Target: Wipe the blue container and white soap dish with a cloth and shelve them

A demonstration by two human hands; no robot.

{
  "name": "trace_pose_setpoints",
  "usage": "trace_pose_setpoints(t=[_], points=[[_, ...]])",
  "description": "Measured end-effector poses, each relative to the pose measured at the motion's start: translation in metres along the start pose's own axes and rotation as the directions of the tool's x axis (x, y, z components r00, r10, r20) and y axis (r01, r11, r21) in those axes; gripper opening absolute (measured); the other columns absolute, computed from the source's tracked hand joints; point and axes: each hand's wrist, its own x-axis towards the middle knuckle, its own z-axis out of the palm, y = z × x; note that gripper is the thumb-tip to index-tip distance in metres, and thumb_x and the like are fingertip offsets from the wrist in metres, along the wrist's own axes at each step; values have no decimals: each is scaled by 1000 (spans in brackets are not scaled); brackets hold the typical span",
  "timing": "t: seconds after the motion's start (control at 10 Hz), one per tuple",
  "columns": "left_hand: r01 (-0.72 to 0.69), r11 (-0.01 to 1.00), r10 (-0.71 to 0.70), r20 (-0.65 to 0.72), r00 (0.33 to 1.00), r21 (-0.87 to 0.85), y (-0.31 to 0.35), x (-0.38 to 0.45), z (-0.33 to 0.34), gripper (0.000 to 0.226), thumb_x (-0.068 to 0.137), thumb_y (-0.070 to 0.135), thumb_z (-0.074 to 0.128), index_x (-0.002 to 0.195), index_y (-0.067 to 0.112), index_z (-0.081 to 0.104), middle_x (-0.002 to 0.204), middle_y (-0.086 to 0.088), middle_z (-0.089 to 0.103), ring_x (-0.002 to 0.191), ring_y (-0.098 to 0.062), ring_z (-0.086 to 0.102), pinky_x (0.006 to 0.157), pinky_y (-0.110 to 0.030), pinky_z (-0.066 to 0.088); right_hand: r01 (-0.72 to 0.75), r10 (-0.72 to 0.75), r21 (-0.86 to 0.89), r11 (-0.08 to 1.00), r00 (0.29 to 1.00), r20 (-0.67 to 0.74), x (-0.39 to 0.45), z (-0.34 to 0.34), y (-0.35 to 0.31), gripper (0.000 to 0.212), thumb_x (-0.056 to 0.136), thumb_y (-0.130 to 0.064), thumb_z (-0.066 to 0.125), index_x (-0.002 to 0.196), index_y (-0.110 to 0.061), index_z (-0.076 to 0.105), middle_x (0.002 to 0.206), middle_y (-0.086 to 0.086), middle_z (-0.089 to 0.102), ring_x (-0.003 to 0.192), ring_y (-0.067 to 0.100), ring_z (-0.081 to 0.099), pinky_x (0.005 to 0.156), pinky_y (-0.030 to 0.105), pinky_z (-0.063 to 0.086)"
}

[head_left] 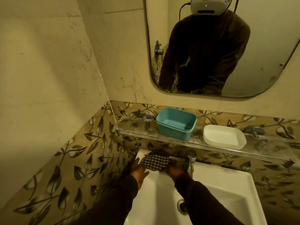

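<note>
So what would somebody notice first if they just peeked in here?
Probably the blue container, bright against the leafy tiles, open side up on the glass shelf, with the white soap dish just right of it. Below, both hands meet a checkered cloth at the back of the white sink, beside the tap.

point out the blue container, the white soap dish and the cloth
blue container (174, 129): head view, front wall
white soap dish (224, 135): head view, inner floor
cloth (155, 160): head view, middle of checked fabric
</note>
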Motion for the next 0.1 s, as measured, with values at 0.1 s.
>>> trace_pose_setpoints(t=[0.1], points=[[-51,998,53,60,997,-29,-8,0,-8,52,107,10,32,157,15,21,164,-19,24,150,-38,26,119,-57,26,-63,63,167,984,998,5,-11,3,3,14,95,-4,50,95,-14,59,124,22,57,110,39,56,99,48,44]])
